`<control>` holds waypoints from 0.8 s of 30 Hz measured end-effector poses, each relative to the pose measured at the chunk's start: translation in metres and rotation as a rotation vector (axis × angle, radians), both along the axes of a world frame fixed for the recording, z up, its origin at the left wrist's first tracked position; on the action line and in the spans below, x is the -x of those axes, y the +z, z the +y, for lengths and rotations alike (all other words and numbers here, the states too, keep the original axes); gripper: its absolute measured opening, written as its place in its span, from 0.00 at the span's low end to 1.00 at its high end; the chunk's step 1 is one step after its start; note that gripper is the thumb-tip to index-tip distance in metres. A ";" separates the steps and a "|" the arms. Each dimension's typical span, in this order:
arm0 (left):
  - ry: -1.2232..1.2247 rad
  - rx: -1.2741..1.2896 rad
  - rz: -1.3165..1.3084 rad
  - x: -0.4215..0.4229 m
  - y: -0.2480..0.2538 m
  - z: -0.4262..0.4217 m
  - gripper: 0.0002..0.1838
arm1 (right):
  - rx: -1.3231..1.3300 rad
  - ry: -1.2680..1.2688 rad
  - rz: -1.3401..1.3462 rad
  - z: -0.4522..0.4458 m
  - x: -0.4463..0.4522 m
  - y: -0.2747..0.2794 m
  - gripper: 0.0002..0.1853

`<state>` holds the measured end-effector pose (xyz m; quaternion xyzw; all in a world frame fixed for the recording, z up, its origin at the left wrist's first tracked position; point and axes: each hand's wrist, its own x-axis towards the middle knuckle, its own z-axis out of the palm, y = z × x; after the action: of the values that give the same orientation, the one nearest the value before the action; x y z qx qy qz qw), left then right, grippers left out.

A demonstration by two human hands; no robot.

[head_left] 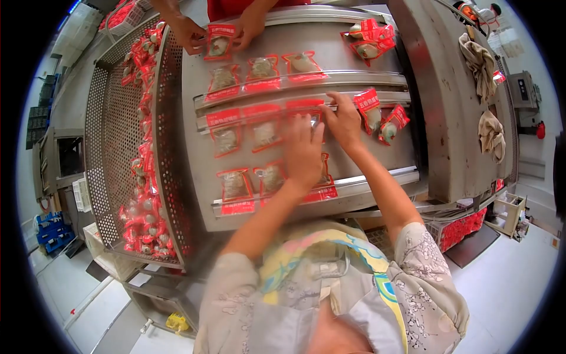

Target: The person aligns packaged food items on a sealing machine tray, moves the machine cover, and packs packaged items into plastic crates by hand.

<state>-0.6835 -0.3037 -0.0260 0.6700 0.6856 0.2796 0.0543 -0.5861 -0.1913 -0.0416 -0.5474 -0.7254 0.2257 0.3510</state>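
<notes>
My left hand (303,154) lies over a red-and-clear pouch (305,105), its fingers stretched out and slightly blurred, covering most of that pouch. At the pouch's upper right corner, the thumb and fingers of my right hand (343,121) close on its edge. Beside them, more filled pouches lie in a row, one in the middle (265,133) and one at the left (225,138). Nearer my body is another row, including a pouch (236,184) along the front metal bar (377,180). Part of a pouch (325,171) shows behind my left wrist.
Across the steel plate (365,150), a co-worker's hands (218,38) hold a pouch. Loose pouches (380,121) lie right of my right hand, others (370,41) farther back. A perforated metal bin (112,147) with many pouches stands left. Cloths (490,133) hang on the right-hand housing.
</notes>
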 end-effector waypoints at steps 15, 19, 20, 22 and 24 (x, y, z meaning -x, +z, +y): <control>0.078 -0.020 0.123 0.083 -0.011 0.022 0.26 | -0.111 0.118 0.052 -0.007 -0.012 0.007 0.10; 0.035 0.015 0.146 0.084 -0.003 0.025 0.27 | -0.267 0.131 -0.050 -0.039 -0.054 0.015 0.11; 0.030 0.006 0.147 0.083 -0.001 0.025 0.27 | -0.297 0.121 -0.082 -0.042 -0.065 0.017 0.12; 0.051 0.046 0.175 0.082 -0.002 0.026 0.28 | -0.357 0.049 -0.171 -0.040 -0.088 0.023 0.15; 0.044 0.093 0.153 0.082 -0.002 0.030 0.28 | -0.380 -0.048 -0.249 -0.036 -0.110 0.026 0.19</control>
<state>-0.7650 -0.2737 -0.0275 0.6709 0.7146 0.1964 0.0267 -0.4758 -0.2275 -0.0160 -0.5123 -0.7792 0.0071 0.3609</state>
